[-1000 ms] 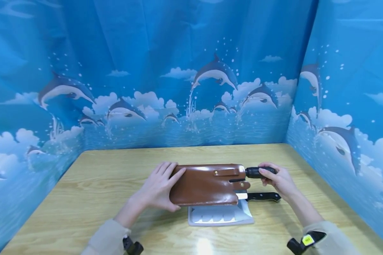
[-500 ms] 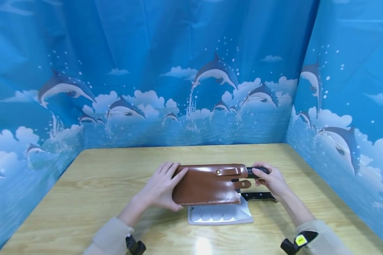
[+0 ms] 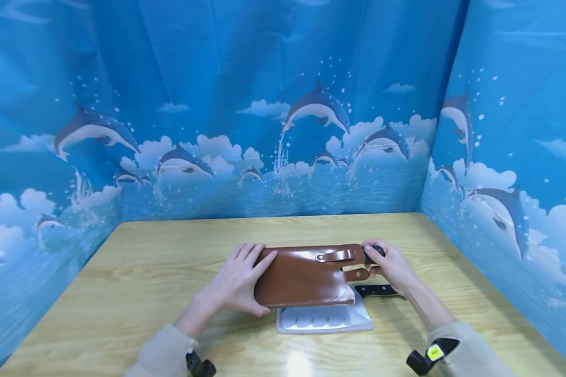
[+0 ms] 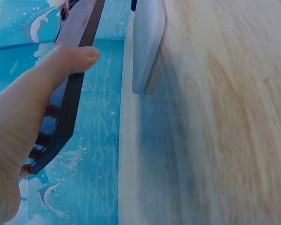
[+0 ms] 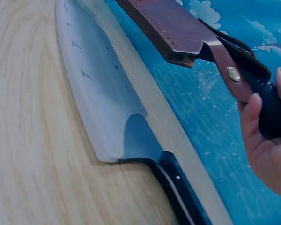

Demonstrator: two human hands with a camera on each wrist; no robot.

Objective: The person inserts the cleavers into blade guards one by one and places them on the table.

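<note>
A wide brown leather knife sheath (image 3: 302, 280) is held above the table, its flap end to the right. My left hand (image 3: 238, 277) grips the far-left end, thumb (image 4: 79, 58) along the lower edge and fingers over the upper one. My right hand (image 3: 392, 268) grips the black knife handle (image 5: 271, 115) that sticks out of the sheath's right end; any blade is hidden inside the leather. A loose snap strap (image 5: 229, 70) lies right by the right thumb. Below the sheath, a second knife in a pale blade cover (image 3: 325, 320) rests on the wood.
The second knife's black riveted handle (image 3: 382, 291) points right, beneath my right hand. A light wooden table (image 3: 160, 262) carries everything. Blue dolphin-print curtains (image 3: 226, 131) stand behind its back edge and along both sides.
My right hand has moved left toward the sheath, and less of the gripped handle shows outside the leather. My left hand and the sheath have shifted only slightly.
</note>
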